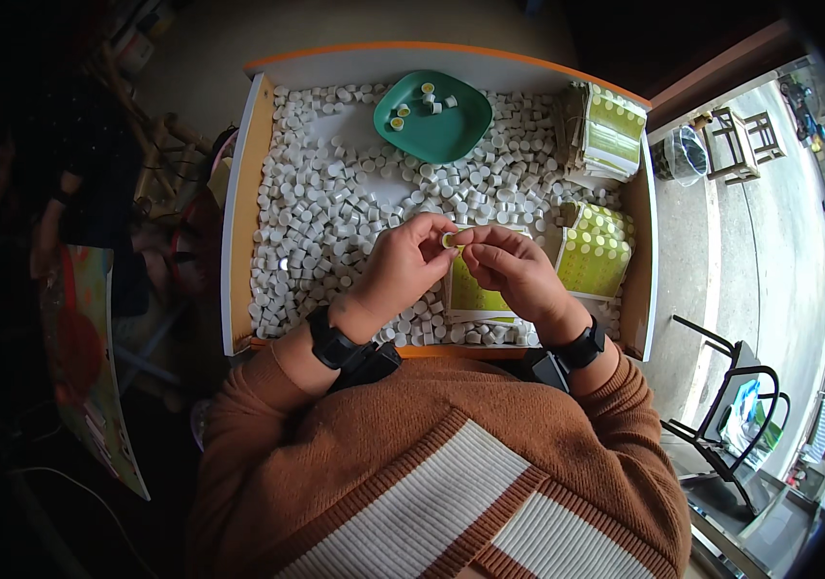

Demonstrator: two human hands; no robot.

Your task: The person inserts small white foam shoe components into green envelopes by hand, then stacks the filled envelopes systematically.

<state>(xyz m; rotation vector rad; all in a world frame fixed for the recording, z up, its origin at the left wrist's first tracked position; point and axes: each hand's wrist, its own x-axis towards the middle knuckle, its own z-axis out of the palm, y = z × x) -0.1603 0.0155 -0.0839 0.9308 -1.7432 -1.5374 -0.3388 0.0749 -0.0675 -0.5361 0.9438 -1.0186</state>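
Over the middle of the box, my left hand (410, 259) pinches a small white cap (448, 239) bearing a yellow round sticker. My right hand (517, 268) meets it from the other side, thumb and forefinger closed at the cap's edge. Below the hands lies a yellow-green sticker sheet (475, 297), partly covered by my right hand. Loose white caps (321, 207) spread thickly around both hands. Farther back, a green plate (465, 121) carries several caps, some with yellow stickers on top.
Two stacks of sticker sheets lie inside the box's right side, a far stack (613, 130) and a nearer stack (594, 253). Orange-edged walls (243, 193) surround the caps. A black-framed chair (736, 405) stands at right. At far left is another person's arm (50, 227).
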